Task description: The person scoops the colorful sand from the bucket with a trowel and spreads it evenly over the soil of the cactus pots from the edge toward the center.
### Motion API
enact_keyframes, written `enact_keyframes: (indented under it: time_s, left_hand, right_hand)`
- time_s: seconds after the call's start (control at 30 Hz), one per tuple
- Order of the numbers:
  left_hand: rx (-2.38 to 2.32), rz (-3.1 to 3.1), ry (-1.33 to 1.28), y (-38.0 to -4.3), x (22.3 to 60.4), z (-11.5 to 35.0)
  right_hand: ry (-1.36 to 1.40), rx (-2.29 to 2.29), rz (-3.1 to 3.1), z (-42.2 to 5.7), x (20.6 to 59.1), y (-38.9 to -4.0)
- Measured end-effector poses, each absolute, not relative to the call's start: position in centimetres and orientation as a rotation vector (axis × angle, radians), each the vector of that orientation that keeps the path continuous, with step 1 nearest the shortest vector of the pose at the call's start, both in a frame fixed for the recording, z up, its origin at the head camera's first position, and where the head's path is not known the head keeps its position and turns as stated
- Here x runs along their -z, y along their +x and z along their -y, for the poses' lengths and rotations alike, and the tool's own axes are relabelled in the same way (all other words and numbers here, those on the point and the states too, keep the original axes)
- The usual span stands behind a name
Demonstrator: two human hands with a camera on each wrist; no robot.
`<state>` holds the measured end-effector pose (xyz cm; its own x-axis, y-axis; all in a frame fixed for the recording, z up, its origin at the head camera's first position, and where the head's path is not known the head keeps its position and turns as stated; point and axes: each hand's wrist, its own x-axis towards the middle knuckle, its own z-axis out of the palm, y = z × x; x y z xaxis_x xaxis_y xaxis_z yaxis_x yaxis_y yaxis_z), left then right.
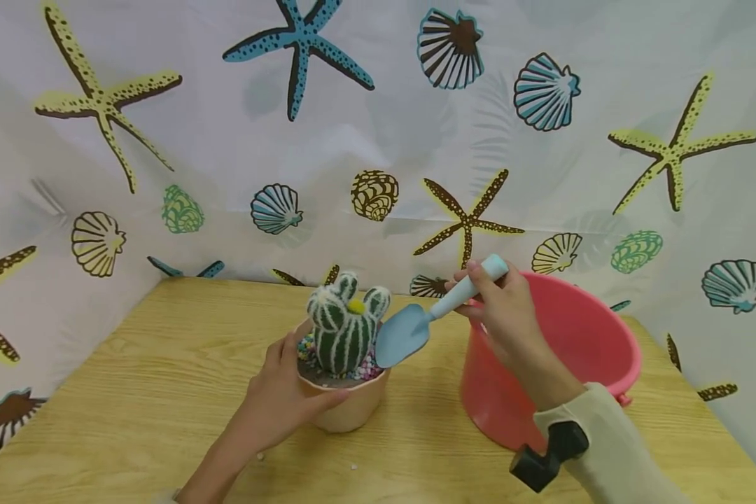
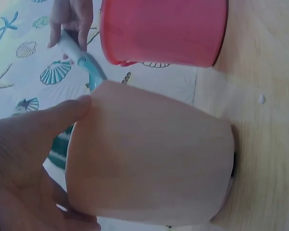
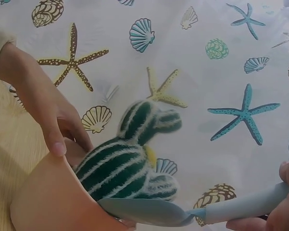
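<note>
A fuzzy green cactus point(image 1: 345, 343) with white ridges and a yellow bloom stands in a peach flower pot point(image 1: 348, 409). Coloured pebbles point(image 1: 370, 367) lie over dark soil around its base. My left hand point(image 1: 283, 392) holds the pot by its left side, thumb along the front near the rim. In my right hand point(image 1: 504, 308) I grip the handle of a light blue garden trowel point(image 1: 404, 336). Its blade reaches to the pot's right rim beside the cactus, as the right wrist view also shows with the blade point(image 3: 144, 211) at the rim.
A pink-red bucket point(image 1: 498, 392) stands to the right of the pot, under my right forearm. Small white bits point(image 1: 353, 467) lie on the wooden table point(image 1: 164, 392). Behind hangs a white cloth point(image 1: 353, 140) printed with starfish and shells.
</note>
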<state>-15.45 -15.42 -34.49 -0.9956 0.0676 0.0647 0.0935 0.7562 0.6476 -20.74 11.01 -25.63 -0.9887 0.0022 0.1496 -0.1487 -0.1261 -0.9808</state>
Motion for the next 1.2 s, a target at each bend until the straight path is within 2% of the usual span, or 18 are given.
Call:
enact_keyframes:
  time_s: [0.17,0.5,0.87,1.2]
  left_hand:
    - [1.161,2.91,-0.241,-16.0,34.5,16.3]
    - [1.082,2.831,-0.126,-15.5,35.6,14.5]
    - [1.075,2.796,-0.042,-13.8,34.1,13.0]
    - [0.98,2.691,-0.072,-11.7,32.9,11.4]
  right_hand:
    - [0.15,-2.261,2.01,-12.2,25.4,-20.8]
    - [0.124,-2.36,1.866,-15.6,24.1,-20.2]
    - [0.186,-2.39,1.676,-19.7,23.2,-20.2]
    - [0.185,-2.356,1.598,-22.9,22.4,-20.0]
